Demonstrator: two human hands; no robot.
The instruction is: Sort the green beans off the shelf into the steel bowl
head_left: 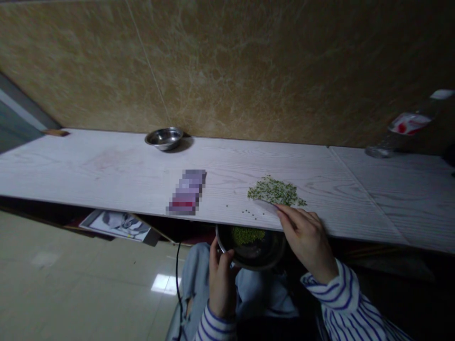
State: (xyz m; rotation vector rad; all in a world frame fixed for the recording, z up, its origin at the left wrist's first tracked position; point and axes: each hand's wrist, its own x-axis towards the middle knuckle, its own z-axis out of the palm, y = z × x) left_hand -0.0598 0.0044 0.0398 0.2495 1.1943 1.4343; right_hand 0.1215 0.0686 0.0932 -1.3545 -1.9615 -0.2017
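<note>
My left hand (pixel 221 277) grips the rim of a steel bowl (pixel 265 260) held just below the near edge of the white table (pixel 106 166). Some green beans (pixel 248 234) lie inside the bowl. My right hand (pixel 304 234) rests at the table's edge, fingers pinched on a small white card (pixel 265 205). The card touches the near side of a pile of green beans (pixel 275 191) on the table. A few loose beans lie left of the card.
An empty steel bowl (pixel 164 138) stands at the back by the brown wall. A blurred flat object (pixel 187 192) lies left of the beans. A plastic bottle (pixel 401 130) lies at the far right. A wooden stick (pixel 55 133) sits far left.
</note>
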